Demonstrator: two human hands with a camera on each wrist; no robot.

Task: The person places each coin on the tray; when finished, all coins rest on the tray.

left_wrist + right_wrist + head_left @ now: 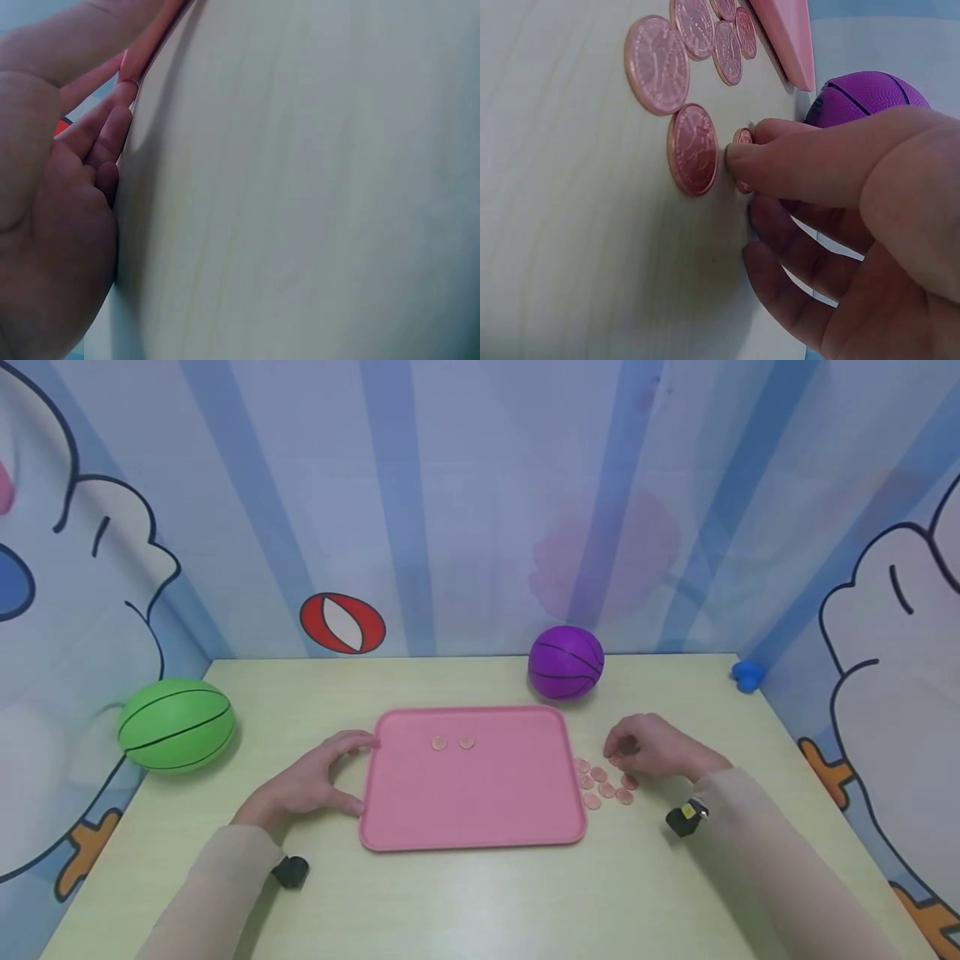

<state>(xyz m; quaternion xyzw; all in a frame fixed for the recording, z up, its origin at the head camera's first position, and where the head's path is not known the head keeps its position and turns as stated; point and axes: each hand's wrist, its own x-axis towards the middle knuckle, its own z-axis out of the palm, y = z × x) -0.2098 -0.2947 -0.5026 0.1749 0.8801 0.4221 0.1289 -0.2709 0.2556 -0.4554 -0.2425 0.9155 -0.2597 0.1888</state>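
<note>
My left hand [307,781] rests against the left side of a pink tray [472,806], fingers at its upper left corner and thumb lower down the same edge. Two copper coins lie side by side in the tray's upper part, the left coin [438,743] and the right coin [467,742]. Beyond the tray's right edge, my right hand [652,746] pinches a copper coin [742,136] between thumb and index finger, close to the tabletop; the thumb hides much of it. Several loose copper coins [658,65] lie flat between that hand and the tray.
A purple ball [566,662] sits behind the tray's back right corner. At the table's left edge is a green ball [177,725]. A small blue object [747,677] lies at the far right corner. Printed cloth walls [480,510] border the pale wooden table [480,906].
</note>
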